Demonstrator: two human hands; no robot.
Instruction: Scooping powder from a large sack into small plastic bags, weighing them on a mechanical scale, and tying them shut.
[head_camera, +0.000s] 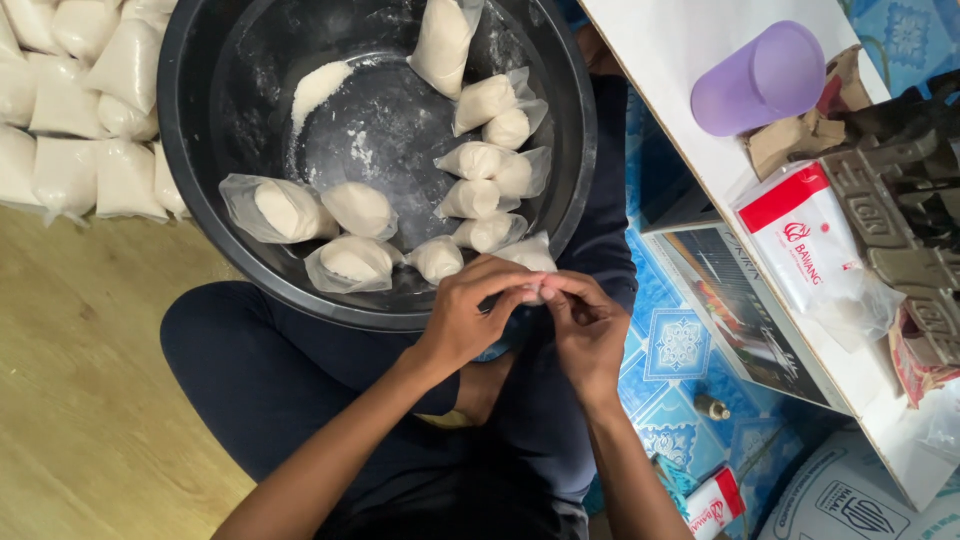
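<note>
Small plastic bag (530, 262) of white powder sits at the near rim of the black basin (190, 130), between the fingertips of both hands. Far left, many filled bags (70, 120) lie stacked on the wooden floor (80, 380). Inside the basin lie about a dozen similar bags, some with loose open tops, and a small heap of powder (318, 85). The left hand (465, 320) and the right hand (590, 330) are both closed in a pinch on the neck of the bag, thumbs and forefingers meeting. The step in hand seems to be closing the bag mouth; the next move probably needs a tight twist or knot without spilling. The body of the bag points away from the person into the basin, its long axis roughly along the view's vertical, though the hands hide much of it. Right, a lilac cup (760, 75) and a red-and-white packet (805, 245) rest on the white surface (680, 50).
</note>
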